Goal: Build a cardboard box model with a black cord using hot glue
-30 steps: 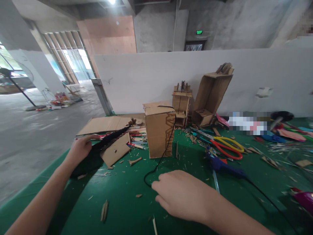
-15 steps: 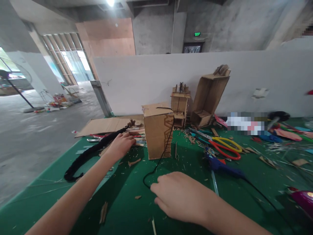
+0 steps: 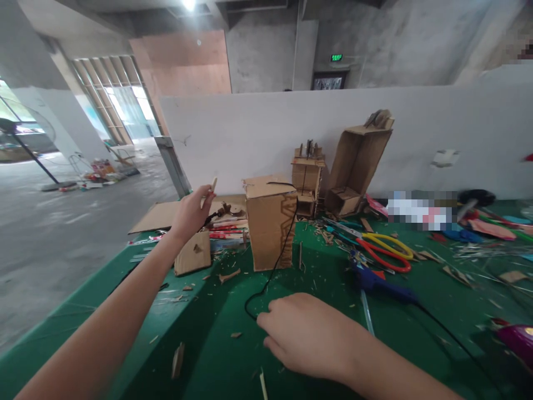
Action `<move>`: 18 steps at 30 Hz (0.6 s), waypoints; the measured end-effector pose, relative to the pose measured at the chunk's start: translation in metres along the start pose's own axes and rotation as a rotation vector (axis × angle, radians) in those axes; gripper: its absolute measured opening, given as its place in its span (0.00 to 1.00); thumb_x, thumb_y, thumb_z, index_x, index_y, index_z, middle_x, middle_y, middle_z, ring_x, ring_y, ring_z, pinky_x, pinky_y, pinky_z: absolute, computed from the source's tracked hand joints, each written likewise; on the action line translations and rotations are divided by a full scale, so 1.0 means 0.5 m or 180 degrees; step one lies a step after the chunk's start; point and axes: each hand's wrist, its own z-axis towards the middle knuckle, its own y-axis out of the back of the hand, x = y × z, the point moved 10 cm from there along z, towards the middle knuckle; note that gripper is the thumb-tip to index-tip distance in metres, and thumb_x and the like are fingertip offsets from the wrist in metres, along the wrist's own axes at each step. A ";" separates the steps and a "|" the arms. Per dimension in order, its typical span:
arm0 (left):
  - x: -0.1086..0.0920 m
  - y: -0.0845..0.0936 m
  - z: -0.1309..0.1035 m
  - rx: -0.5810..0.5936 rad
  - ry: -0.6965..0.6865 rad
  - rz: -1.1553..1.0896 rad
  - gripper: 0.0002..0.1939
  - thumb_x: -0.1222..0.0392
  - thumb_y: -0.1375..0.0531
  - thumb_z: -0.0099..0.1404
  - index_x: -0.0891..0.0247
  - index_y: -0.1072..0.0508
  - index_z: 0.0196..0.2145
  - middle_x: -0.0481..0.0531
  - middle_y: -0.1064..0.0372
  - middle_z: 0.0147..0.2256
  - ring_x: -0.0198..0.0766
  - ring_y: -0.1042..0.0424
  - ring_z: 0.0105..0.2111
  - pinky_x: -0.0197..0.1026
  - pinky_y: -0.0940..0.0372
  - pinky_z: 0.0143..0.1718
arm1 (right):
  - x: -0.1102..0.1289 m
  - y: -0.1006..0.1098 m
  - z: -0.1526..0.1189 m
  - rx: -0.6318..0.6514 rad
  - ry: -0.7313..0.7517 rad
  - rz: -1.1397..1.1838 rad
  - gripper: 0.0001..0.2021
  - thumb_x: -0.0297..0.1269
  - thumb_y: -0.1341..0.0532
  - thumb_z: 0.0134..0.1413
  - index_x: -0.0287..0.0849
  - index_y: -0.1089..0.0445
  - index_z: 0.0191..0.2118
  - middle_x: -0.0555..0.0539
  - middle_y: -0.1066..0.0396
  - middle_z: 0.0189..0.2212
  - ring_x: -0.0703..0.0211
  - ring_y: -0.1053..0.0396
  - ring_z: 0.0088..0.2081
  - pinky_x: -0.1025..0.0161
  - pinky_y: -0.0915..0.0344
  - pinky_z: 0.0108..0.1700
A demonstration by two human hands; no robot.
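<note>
My left hand (image 3: 195,210) is raised left of the cardboard box, its fingers closed on a short pale stick (image 3: 214,184). The cardboard box (image 3: 268,230) stands upright on the green table (image 3: 225,344). A black cord (image 3: 272,269) runs from the top of the box down its right side and curves over the table. At its near end my right hand (image 3: 302,333) is closed, with the cord between its fingertips. Beneath my left wrist lies a flat cardboard piece (image 3: 194,254), beside packs of red and white sticks (image 3: 227,233).
Two cardboard structures (image 3: 307,178) (image 3: 358,166) lean near the white partition (image 3: 233,133). Scissors with red and yellow handles (image 3: 385,250) and a blue glue gun (image 3: 381,284) lie to the right. Scraps are scattered over the table.
My left hand has risen from the stick pile and moved left and away, now holding a pale stick. The black fuzzy strip beside it has mostly gone from view. My right hand stays put.
</note>
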 end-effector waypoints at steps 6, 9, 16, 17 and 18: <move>0.037 0.074 0.006 -0.1256 0.0711 -0.1785 0.01 0.64 0.51 0.62 0.61 0.43 0.34 0.43 0.40 0.23 0.31 0.37 0.22 0.34 0.41 0.25 | -0.001 0.007 0.000 -0.0037 0.0010 0.0021 0.09 0.35 0.44 0.55 0.39 0.28 0.32 0.44 0.26 0.26 0.53 0.27 0.28 0.63 0.43 0.23; 0.046 0.069 0.004 -0.1389 0.1068 -0.2434 0.09 0.59 0.58 0.66 0.59 0.49 0.27 0.39 0.58 0.18 0.29 0.54 0.15 0.33 0.50 0.17 | -0.002 0.002 0.001 0.0022 -0.0004 0.0035 0.08 0.35 0.44 0.55 0.39 0.28 0.32 0.44 0.26 0.26 0.53 0.27 0.28 0.63 0.43 0.23; 0.023 -0.098 -0.082 0.0076 0.1289 -0.2202 0.22 0.44 0.49 0.63 0.61 0.43 0.19 0.42 0.48 0.15 0.31 0.46 0.16 0.35 0.47 0.18 | 0.003 -0.004 0.004 -0.0040 0.0029 -0.0004 0.09 0.35 0.45 0.55 0.39 0.29 0.32 0.44 0.26 0.26 0.52 0.27 0.28 0.63 0.43 0.23; 0.023 -0.115 -0.096 0.0216 0.1288 -0.2148 0.22 0.44 0.46 0.61 0.62 0.41 0.18 0.43 0.45 0.15 0.31 0.45 0.17 0.35 0.47 0.19 | 0.003 -0.003 0.004 -0.0046 0.0037 0.0005 0.09 0.35 0.45 0.55 0.40 0.28 0.32 0.44 0.26 0.26 0.52 0.27 0.28 0.63 0.44 0.22; 0.023 -0.125 -0.105 0.0296 0.1276 -0.2110 0.22 0.44 0.45 0.60 0.62 0.40 0.18 0.44 0.44 0.16 0.32 0.44 0.18 0.35 0.46 0.20 | 0.003 -0.001 0.004 -0.0054 0.0044 0.0020 0.09 0.36 0.45 0.55 0.40 0.28 0.32 0.44 0.26 0.26 0.52 0.27 0.27 0.63 0.44 0.22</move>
